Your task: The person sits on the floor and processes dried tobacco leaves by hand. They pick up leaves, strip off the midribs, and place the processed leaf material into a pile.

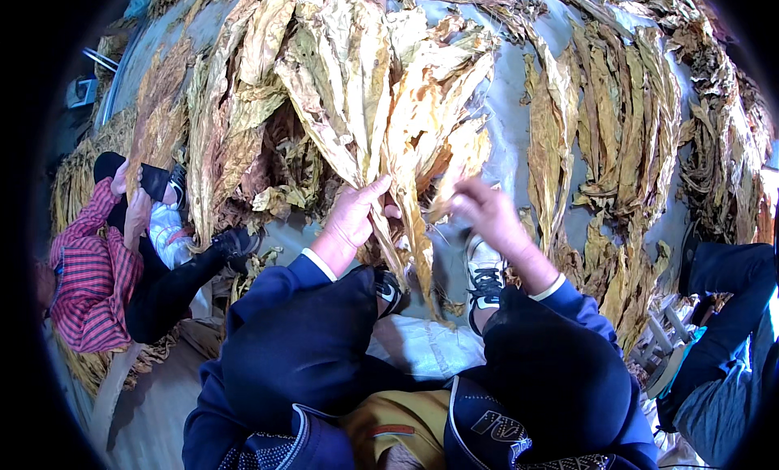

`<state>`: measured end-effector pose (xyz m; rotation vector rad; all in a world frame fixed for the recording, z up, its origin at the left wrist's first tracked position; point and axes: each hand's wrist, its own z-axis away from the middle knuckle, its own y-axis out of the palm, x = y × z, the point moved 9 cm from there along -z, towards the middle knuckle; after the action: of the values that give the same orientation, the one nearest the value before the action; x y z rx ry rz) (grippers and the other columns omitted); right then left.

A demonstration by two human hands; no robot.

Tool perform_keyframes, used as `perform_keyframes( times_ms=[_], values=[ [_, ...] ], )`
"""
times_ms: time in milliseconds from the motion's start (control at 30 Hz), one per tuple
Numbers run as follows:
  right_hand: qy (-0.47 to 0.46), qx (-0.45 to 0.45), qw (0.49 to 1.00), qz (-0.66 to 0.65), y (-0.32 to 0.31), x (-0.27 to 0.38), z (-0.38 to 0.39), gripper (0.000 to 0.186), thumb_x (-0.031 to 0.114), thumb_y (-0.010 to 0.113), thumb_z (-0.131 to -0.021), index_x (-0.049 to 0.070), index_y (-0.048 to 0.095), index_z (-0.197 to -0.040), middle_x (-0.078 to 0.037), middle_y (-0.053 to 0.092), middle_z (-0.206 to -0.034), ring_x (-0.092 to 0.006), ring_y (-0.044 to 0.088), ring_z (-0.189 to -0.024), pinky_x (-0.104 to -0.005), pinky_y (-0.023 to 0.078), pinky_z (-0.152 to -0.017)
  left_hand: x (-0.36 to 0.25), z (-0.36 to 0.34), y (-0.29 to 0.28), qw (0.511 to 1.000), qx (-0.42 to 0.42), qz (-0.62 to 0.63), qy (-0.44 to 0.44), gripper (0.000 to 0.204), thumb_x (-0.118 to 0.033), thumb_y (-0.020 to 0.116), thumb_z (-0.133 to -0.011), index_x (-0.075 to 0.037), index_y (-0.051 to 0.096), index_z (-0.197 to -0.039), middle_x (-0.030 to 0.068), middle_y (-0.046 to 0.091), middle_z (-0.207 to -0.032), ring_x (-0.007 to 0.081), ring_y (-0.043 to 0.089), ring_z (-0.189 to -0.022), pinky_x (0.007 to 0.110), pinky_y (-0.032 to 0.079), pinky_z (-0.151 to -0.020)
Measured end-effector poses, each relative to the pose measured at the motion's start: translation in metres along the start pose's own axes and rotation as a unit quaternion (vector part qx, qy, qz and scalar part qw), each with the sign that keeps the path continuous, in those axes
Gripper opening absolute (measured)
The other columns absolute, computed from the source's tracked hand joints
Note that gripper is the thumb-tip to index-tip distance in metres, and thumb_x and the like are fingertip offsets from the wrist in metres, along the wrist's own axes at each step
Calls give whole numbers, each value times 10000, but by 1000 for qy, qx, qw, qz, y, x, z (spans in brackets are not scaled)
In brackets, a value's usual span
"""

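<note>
Left hand (350,217) is pinching dried leaves (345,89) mid-frame, probably bunching them; right hand (488,214) is looking blurry, can't tell its grip. Next move's probably needing gentle fingers.

A co-worker in red checks (97,296) is left of white sheeting (426,347)

Leaf bundle (357,89), 12 o'clock: cream and golden yellow, browner toward its lower ends.
Leaf row (625,113), 2 o'clock: olive-tan, brown-streaked.
Sheet (509,85), 1 o'clock: pale blue-grey.
Jacket (466,397), 5 o'clock: navy, white piping, pale dotted pattern.
Shirt front (402,413), 6 o'clock: mustard yellow.
Trousers (296,340), 7 o'clock: black.
Shoe (484,279), 4 o'clock: white and black.
Co-worker's shirt (97,275), 9 o'clock: red, dark-striped check.
</note>
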<state>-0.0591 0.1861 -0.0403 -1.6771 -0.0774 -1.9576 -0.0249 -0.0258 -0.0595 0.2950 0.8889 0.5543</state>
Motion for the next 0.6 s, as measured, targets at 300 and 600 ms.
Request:
perform_keyframes(
  times_ms=[300, 600],
  values=[
    [133, 182, 960, -166, 43, 15, 37, 238, 67, 595, -909, 21, 559, -1140, -122, 638, -905, -190, 631, -869, -335, 510, -778, -14, 2, 35, 993, 105, 36, 39, 381, -148, 674, -894, 8, 536, -1212, 139, 650, -1014, 234, 660, -791, 347, 590, -637],
    [-198, 26, 976, 86, -32, 59, 37, 442, -90, 543, -723, 50, 593, -1140, -182, 613, -907, -403, 611, -845, -417, 508, -738, -29, -9, 15, 995, 79, 19, 58, 560, -402, 653, -901, 10, 506, -1251, 163, 654, -1088, 160, 674, -794, 198, 443, -496]
  ],
)
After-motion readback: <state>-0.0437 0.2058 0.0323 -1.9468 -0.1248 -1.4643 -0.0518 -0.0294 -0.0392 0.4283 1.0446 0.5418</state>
